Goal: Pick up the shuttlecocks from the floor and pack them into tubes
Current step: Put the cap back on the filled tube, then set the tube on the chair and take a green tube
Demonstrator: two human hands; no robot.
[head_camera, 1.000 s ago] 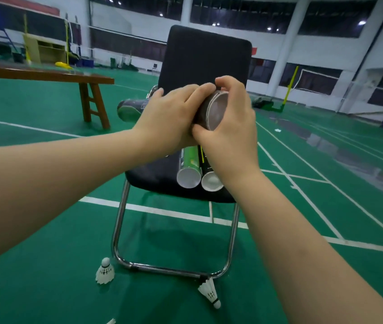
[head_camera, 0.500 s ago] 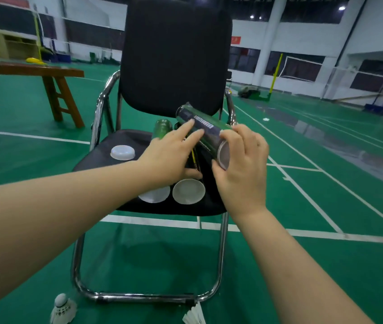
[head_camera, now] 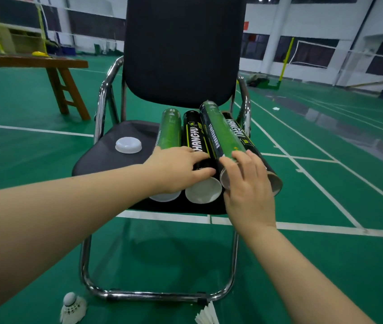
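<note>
change | green tube [head_camera: 223, 134] lowered from mid-air | now lying atop black tubes [head_camera: 197, 141]

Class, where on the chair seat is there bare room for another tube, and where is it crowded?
Free: seat front left, bordered by lid, seat edge and leftmost tube. Crowded: right half, four tubes under left hand and right hand.

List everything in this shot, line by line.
Black padded chair with chrome frame: one, black, centre.
Green cardboard tubes: two, green, on the seat; one left, one atop the black pair.
Black cardboard tubes: two, black, on the seat.
Round plastic lid: one, white, seat's left part.
Feather shuttlecocks: two, white, floor by chair's base.
Wooden bench: one, brown, far left.
Left hand: one, resting on left tubes' near ends.
Right hand: one, gripping top green tube's near end.
</note>
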